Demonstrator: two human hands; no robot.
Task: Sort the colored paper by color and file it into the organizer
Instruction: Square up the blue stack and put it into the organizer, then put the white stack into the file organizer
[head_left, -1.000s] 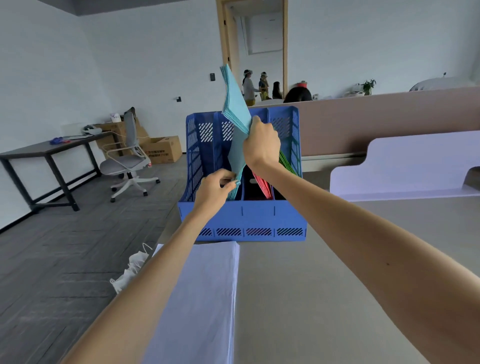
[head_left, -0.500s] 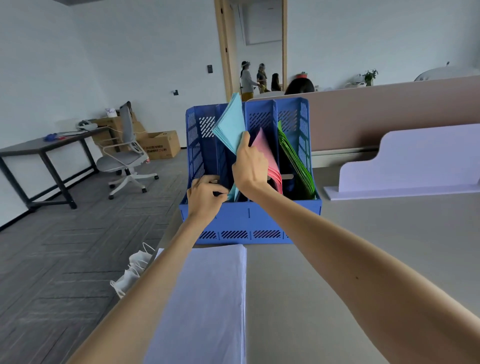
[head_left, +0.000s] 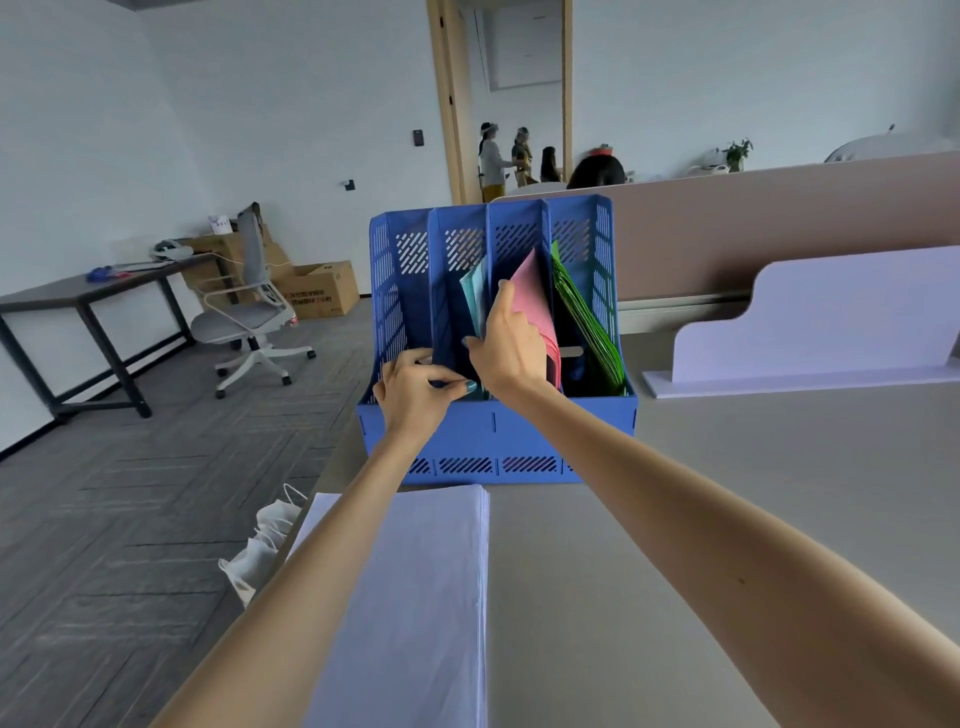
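Clearly the filing is well along. The blue plastic four-slot file organizer stands at the far left edge of the table, and three of its slots hold paper. Counting from the left, the first slot looks empty. The second takes the thin sheaf of pale teal paper, the third the pink paper and the fourth the green paper, all leaning on edge.

The left hand has its fingers curled round the low front end of the divider between the first and second slots, steadying the organizer. The right hand reaches into the second slot. Its thumb is on the near face of the teal paper and its fingers are behind it, between teal and pink. It seems to pinch the sheaf, though how firmly I cannot tell.

Such paper is light, thin and floppy, so I judge it will buckle if pushed from the top. A hold low on the sheaf, with the sheets squared together, should guide it down best. Loose sheets slide on one another and could fan out or slip into the pink slot.

Nearer, a flat stack of pale lavender paper lies at the near left edge of the table, unfiled. It probably belongs in the empty slot.
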